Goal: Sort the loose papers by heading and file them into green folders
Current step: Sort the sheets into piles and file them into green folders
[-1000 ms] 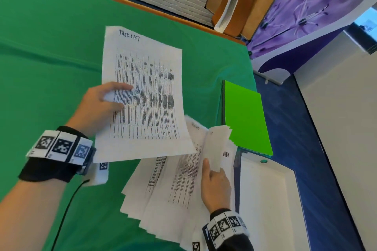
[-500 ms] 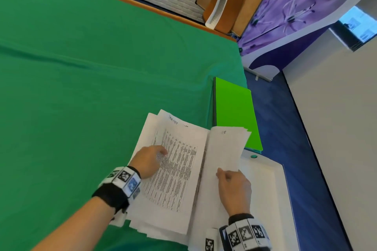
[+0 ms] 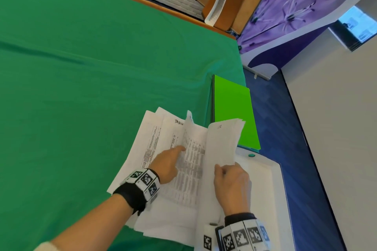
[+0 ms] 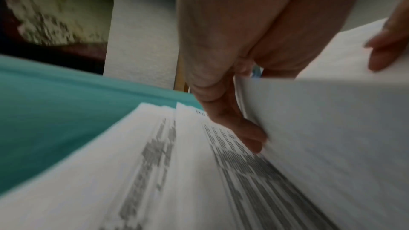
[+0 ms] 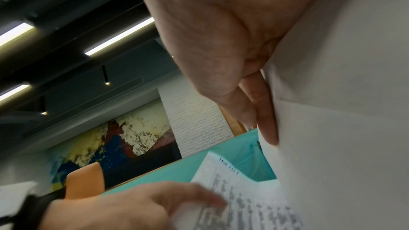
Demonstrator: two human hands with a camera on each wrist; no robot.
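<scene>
White loose papers (image 3: 163,199) lie fanned on the green-covered bench (image 3: 81,87), so each heading can be reached. The right hand (image 3: 232,185) has its grip clamped on a lifted bundle of sheets (image 3: 222,142), standing them up like an open book to uncover the page below. The left hand (image 3: 166,164) pinches one printed sheet (image 3: 191,149) beside the fold, probably to pull it out. The green folders (image 3: 232,112) wait shut, just beyond the papers, near a white tray (image 3: 271,189).
</scene>
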